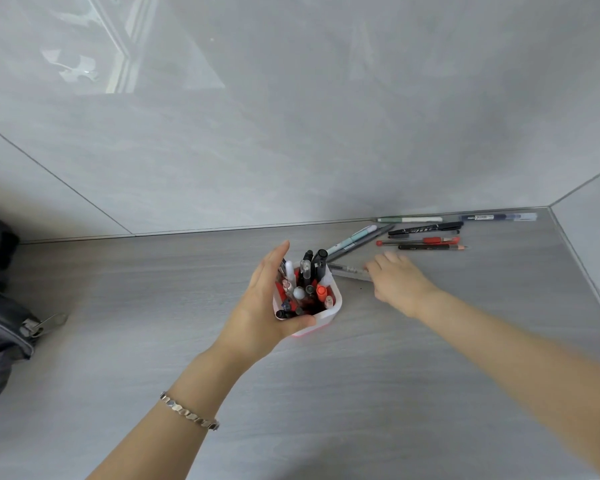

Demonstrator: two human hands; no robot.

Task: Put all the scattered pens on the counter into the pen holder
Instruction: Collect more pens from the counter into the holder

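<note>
Pens crowd the pen holder [329, 308], a small square tub with white walls and a red inside, standing on the grey counter [153, 292]. Black caps, an orange-red cap and a few white ends poke up out of it, packed tight. The left hand [264, 306] wraps the holder from its left side, thumb curled across the near rim and fingers stretched up along the far side, gripping it. A silver bracelet [189, 411] circles that wrist.

Just right of the holder lies a clear pen [347, 270], and the right hand [397, 280] is down on its far end, fingers bent over it; whether they have closed round it I cannot tell. Beyond, toward the corner, the loose pens remain: a pale blue pen [352, 240] lying slantwise with a grey pen [371, 238] beside it, a black marker [426, 229], a red pen [420, 241], a dark pencil [433, 247], a white pen [409, 220] and a dark blue pen [497, 217] against the wall.

A dark bag [0, 306] with a metal zip pull sits at the left edge. Glossy grey tiled wall [291, 133] rises behind the counter.
</note>
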